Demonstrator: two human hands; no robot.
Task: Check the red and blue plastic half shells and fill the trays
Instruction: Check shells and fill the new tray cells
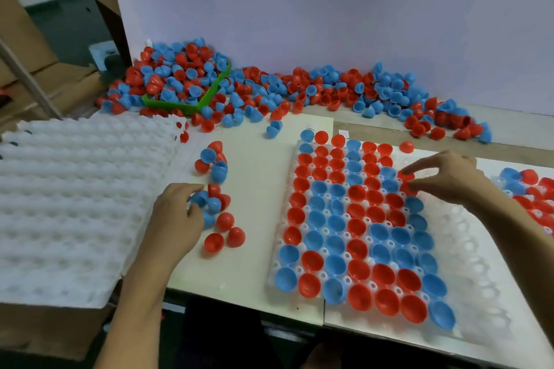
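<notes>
Grip: right hand (446,177) pinches red half shell (406,176) over white dimpled tray (467,252); left hand (177,213) curls round blue half shell (200,199).
Shells: glossy plastic domes.
Counter: white (254,189), pale wall (329,9) behind.

no readable text, labels or numbers

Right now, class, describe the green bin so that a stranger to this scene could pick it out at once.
Start at the long heap of shells against the white back wall. Follow it to its left end, where the pile stands highest. The green bin sits there, half buried, and it is the only green thing among red and blue.
</notes>
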